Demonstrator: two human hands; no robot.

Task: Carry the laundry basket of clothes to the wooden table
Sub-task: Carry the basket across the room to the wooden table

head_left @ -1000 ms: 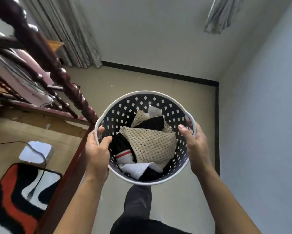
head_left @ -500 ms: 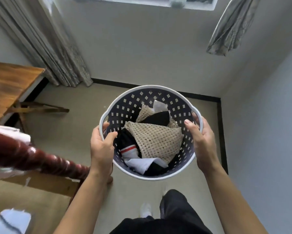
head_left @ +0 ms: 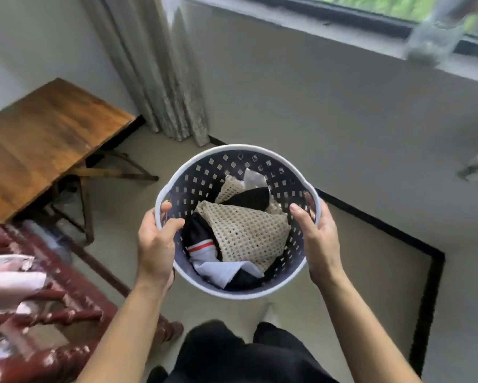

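A round laundry basket with a white rim and dark perforated walls hangs in the air in front of me. Inside lie clothes: a beige mesh piece, black fabric and a white piece with a red stripe. My left hand grips the basket's left rim, thumb inside. My right hand grips the right rim at its handle. The wooden table stands to the left, against the wall, apart from the basket.
A dark red carved wooden frame with pale cloth on it fills the lower left. Grey curtains hang beyond the table. A window sill with a clear jar runs along the far wall. Bare floor lies ahead.
The view has swung left and up: the wooden table has grown larger and nearer, the window has come into sight, and the red frame has dropped to the lower left. Both hands keep their grip.
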